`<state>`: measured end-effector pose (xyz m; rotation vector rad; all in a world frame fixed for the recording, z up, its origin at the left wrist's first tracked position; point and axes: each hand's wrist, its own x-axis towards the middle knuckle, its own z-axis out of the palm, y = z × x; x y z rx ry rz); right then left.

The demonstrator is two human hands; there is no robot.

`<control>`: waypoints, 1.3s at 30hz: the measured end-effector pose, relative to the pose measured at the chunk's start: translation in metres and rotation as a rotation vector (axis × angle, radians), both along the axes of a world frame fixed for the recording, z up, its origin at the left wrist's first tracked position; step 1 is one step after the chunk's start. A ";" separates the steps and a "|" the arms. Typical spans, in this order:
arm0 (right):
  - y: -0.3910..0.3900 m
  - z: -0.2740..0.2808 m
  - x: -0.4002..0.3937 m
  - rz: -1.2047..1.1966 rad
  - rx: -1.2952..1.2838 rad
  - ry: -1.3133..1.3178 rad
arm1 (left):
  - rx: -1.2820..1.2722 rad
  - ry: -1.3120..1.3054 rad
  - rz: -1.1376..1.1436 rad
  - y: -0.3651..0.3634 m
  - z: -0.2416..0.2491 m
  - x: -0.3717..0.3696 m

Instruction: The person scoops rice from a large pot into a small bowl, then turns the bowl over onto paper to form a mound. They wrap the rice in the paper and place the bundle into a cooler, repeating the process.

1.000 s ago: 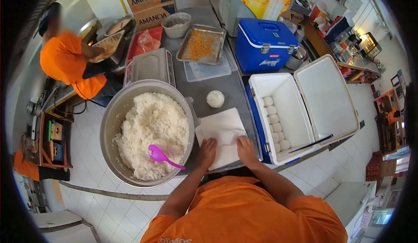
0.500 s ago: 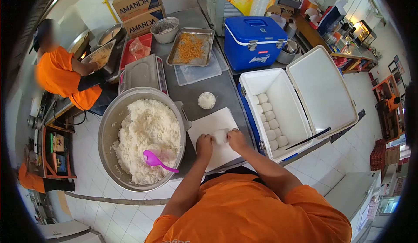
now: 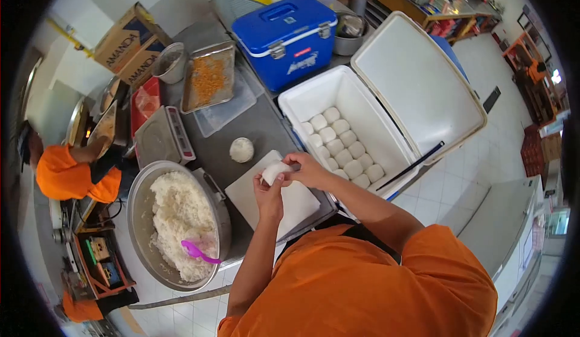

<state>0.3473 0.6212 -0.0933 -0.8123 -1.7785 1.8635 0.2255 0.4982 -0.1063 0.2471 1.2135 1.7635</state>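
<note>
My left hand (image 3: 270,197) and my right hand (image 3: 306,171) grip a white paper-wrapped rice portion (image 3: 275,171) from either side, just above a stack of white paper sheets (image 3: 296,207). The fingers of my right hand pinch the wrapper at one end. Left of the paper stands a big metal pot (image 3: 226,216) of cooked rice (image 3: 181,207), with a purple rice scoop (image 3: 194,250) lying in it. A small bowl of rice (image 3: 241,150) sits behind the paper. Several rounded white bundles (image 3: 343,157) lie in rows inside the white-lined cooler box (image 3: 386,134).
The cooler's raised lid (image 3: 420,86) leans open on the right. Behind are a closed blue cooler (image 3: 284,41), a metal tray (image 3: 226,89) of orange shreds, a scale (image 3: 160,137) and cardboard boxes (image 3: 130,38). A co-worker in an orange shirt (image 3: 63,171) stands at the left.
Both hands have lifted the wrapped rice off the paper stack and tilted it. My view has turned toward the cooler, showing more of the bundles inside.
</note>
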 end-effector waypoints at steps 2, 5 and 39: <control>0.024 0.008 0.019 0.195 -0.068 0.046 | 0.037 -0.025 0.001 0.009 0.014 0.011; 0.079 0.024 0.069 0.320 0.019 -0.206 | 0.110 0.072 -0.317 0.014 0.015 0.010; 0.160 -0.098 0.163 0.095 0.504 -0.562 | -0.498 1.447 -0.353 -0.064 -0.013 -0.046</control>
